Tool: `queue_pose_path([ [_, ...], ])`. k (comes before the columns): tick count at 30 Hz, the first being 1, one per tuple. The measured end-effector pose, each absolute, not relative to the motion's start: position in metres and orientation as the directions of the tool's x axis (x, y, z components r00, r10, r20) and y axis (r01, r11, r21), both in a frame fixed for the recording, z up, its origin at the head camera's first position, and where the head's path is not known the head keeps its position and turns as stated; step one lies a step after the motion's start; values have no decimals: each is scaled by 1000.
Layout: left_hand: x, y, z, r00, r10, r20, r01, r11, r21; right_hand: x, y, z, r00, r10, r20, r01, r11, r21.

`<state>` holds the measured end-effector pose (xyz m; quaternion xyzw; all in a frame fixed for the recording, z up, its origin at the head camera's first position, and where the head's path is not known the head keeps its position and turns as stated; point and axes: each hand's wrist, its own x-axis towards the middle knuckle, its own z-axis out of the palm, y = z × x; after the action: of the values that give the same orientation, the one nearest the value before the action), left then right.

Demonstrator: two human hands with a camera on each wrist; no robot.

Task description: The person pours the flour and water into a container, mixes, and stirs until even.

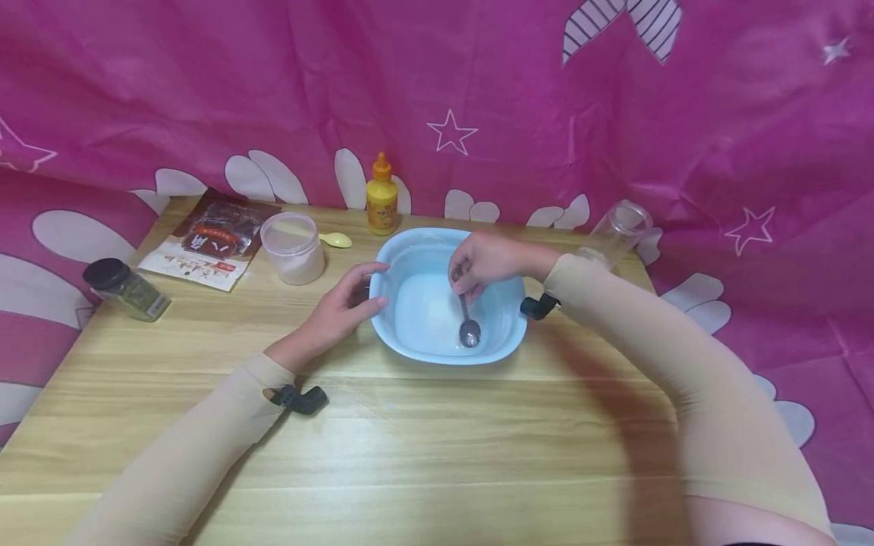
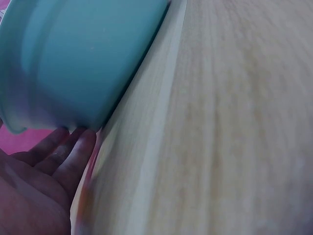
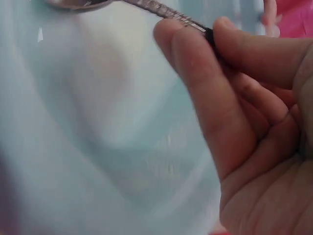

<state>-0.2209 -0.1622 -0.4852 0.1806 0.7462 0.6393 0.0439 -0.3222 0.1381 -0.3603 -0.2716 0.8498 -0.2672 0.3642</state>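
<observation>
A light blue plastic basin (image 1: 447, 356) sits on the table with clear liquid in it. My left hand (image 1: 334, 307) holds the basin's left side, thumb and index finger at the rim. In the left wrist view, the other fingers (image 2: 73, 156) rest against its outer wall. Over the basin, my right hand (image 1: 488, 265) pinches a small metal spoon (image 1: 470, 334) near the top of its handle. The spoon points down, its bowl at the liquid near the front right. The right wrist view shows its patterned handle (image 3: 159, 9) between thumb and fingertips.
Behind and left stand a yellow squeeze bottle (image 1: 381, 205), a clear tub of white powder (image 1: 293, 254) with a pale yellow spoon (image 1: 336, 240) beside it, and a brown-and-white packet (image 1: 212, 239). A black-lidded spice jar (image 1: 130, 290) lies far left. A clear jar (image 1: 617, 231) is behind my right forearm.
</observation>
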Motion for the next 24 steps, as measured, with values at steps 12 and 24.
queue_pose_path([
  [12,-219,-163,-486,-925,336,177,224,107,969,-304,94,-365,-649,-725,-231,-385,575,-722],
  [24,-221,-162,-486,-925,340,169,213,96,972,-314,108,-363,-769,-639,3,-574,690,-440],
])
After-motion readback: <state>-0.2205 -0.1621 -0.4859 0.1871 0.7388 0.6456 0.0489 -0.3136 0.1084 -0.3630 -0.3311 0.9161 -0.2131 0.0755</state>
